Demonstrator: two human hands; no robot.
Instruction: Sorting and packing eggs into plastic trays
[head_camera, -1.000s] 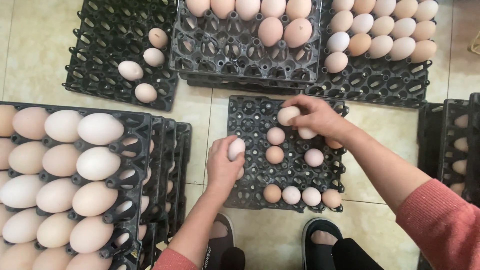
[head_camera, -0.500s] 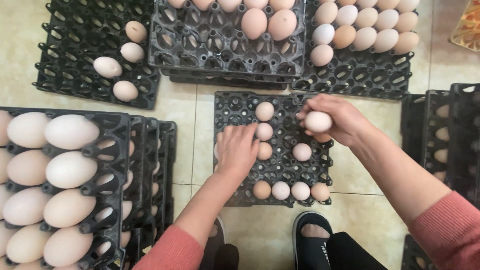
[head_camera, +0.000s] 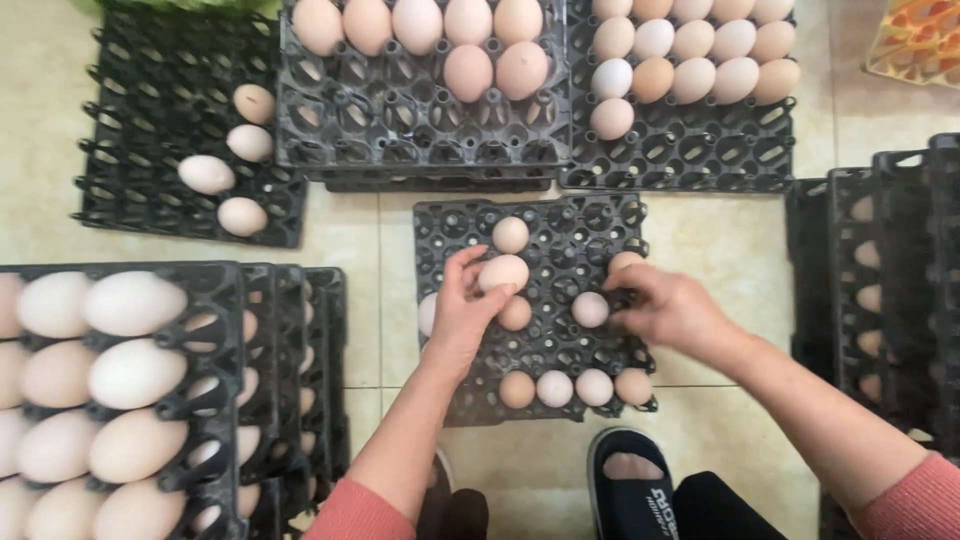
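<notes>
A black egg tray (head_camera: 570, 240) lies on the tiled floor in front of me, holding several small tan eggs, with a row along its near edge (head_camera: 554, 388). My left hand (head_camera: 462, 318) rests on the tray's left part, its thumb and fingers closed round a pale egg (head_camera: 503, 272). Another egg (head_camera: 428, 313) peeks out at the left of that palm. My right hand (head_camera: 678, 312) is low over the tray's right side. Its fingers curl on a tan egg (head_camera: 625, 262), close to a whitish egg (head_camera: 590, 309) sitting in a cell.
More black trays surround it: a stack with eggs at top middle (head_camera: 420, 130), a partly filled one at top right (head_camera: 680, 165), one with several eggs at top left (head_camera: 140, 190), a full stack at left (head_camera: 215, 300), empty stacks at right (head_camera: 870, 260). My sandalled foot (head_camera: 635, 490) is below.
My right hand has come down with its egg from above the tray to the tray's right side. My left hand has shifted right and now grips an egg by the fingertips.
</notes>
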